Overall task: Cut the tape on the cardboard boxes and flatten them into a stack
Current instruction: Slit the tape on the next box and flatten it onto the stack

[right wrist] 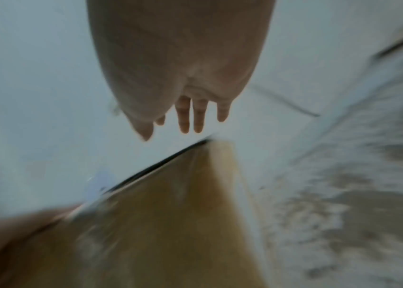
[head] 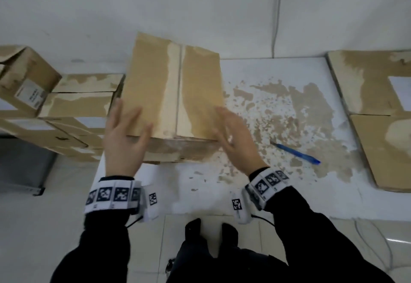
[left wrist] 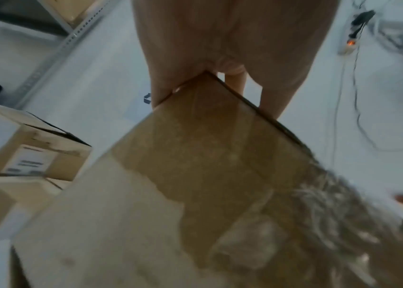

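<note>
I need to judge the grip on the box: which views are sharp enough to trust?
Head view: mostly sharp, box seam and blue pen clear, right hand slightly smeared. Left wrist view: left hand and box corner readable, foreground cardboard blurred. Right wrist view: heavy motion blur, only straight fingers legible.

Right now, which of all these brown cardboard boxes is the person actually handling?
The big closed brown cardboard box on the white mat, between the left hand and right hand. The smaller boxes sit untouched to its left.
</note>
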A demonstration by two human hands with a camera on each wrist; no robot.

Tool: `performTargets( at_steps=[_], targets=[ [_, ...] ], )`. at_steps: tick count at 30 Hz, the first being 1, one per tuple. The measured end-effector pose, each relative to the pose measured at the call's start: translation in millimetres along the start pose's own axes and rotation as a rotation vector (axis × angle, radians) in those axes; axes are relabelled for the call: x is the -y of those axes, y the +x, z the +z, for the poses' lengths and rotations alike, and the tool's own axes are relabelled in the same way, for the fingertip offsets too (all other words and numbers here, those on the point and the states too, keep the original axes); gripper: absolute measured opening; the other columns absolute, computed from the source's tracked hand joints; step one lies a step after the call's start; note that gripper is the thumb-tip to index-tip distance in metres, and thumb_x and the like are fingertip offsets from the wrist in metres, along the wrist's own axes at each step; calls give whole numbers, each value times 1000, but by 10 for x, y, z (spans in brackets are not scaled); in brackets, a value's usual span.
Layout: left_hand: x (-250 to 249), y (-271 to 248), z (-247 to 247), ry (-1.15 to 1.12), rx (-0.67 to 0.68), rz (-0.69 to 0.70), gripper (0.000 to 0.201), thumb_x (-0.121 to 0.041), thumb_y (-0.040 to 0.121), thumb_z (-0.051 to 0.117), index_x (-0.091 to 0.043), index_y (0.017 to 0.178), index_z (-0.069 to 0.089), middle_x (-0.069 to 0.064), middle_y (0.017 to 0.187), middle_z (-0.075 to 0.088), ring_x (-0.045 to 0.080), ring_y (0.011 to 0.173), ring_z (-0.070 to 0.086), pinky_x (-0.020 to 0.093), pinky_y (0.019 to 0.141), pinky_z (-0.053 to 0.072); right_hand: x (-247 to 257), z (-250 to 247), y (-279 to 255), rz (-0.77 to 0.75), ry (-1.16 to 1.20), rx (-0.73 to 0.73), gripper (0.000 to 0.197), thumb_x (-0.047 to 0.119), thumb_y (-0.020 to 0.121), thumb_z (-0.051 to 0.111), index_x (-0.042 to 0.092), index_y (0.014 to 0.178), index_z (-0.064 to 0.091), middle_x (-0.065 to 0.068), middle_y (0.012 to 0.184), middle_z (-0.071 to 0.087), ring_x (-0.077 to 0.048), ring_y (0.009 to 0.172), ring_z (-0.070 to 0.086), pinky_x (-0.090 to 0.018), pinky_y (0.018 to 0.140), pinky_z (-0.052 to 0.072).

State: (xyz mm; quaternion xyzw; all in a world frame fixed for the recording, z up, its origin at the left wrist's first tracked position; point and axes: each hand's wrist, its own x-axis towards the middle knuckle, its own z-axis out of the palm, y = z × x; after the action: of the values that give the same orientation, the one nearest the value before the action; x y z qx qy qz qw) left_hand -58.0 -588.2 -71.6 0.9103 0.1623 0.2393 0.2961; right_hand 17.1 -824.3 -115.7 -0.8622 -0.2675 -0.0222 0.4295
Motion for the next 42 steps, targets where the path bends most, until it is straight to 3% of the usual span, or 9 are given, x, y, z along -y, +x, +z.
performTargets(
  at_steps=[2,6,12,16,20,25,28,35,42],
  targets=[
    [171,-60,18,-27,25,-106,42,-26,88,66,-12,128,60,6,152,32,21,140,29,25,110,21,-536,-270,-198,317,-62,-156,45,14,96,48,14,140,40,-8,145,39,-20,134,35,-34,112,28],
    [355,-262,160,-60,17,-201,53,-37,84,66,-11,129,59,9,152,32,21,139,31,21,107,20,-1411,-622,-652,910,-485,-5,43,10,88,57,4,130,47,-23,133,40,-41,122,38,-48,98,36],
    [304,-331,350,-137,-33,-212,44,-25,87,69,-10,128,60,10,152,31,21,138,33,12,105,26,-1380,-570,-683,820,-506,-23,14,19,95,51,6,100,51,-16,98,61,-32,87,55,-42,82,40],
    [258,-385,385,-160,23,-177,42,-29,88,66,-15,127,57,6,149,27,22,136,34,45,101,45,-678,-556,-142,662,-48,-156,17,18,101,39,5,104,50,-10,82,60,-30,67,58,-42,63,50],
    [284,-232,216,-30,154,-110,49,-49,83,64,-16,119,58,9,138,32,28,126,38,44,98,43,173,-409,571,418,26,75,15,20,102,35,13,107,48,-3,75,58,-13,56,49,-23,49,38],
    [584,391,-148,37,493,106,32,-46,85,63,-19,104,64,0,137,42,18,135,31,25,104,25,640,56,1510,421,-82,407,36,14,98,31,16,133,39,-12,95,53,-20,61,46,-27,46,38],
    [734,807,-132,81,497,311,53,-55,87,47,-13,117,61,4,138,46,18,131,39,17,103,24,762,331,1952,388,-265,443,42,5,96,31,11,137,36,-9,95,49,-14,57,40,-20,44,30],
    [865,1117,342,246,573,415,86,-67,86,11,-13,152,15,6,160,6,16,148,-2,26,117,-8,832,659,2325,375,-443,425,25,4,96,32,11,112,50,-14,104,57,-29,97,50,-23,71,36],
    [869,1086,376,232,550,406,83,-65,86,9,-15,153,11,4,160,2,12,146,-8,23,114,-16,889,725,2357,380,-481,389,43,4,97,31,7,139,39,-18,132,52,-31,118,48,-31,95,36]
  ],
)
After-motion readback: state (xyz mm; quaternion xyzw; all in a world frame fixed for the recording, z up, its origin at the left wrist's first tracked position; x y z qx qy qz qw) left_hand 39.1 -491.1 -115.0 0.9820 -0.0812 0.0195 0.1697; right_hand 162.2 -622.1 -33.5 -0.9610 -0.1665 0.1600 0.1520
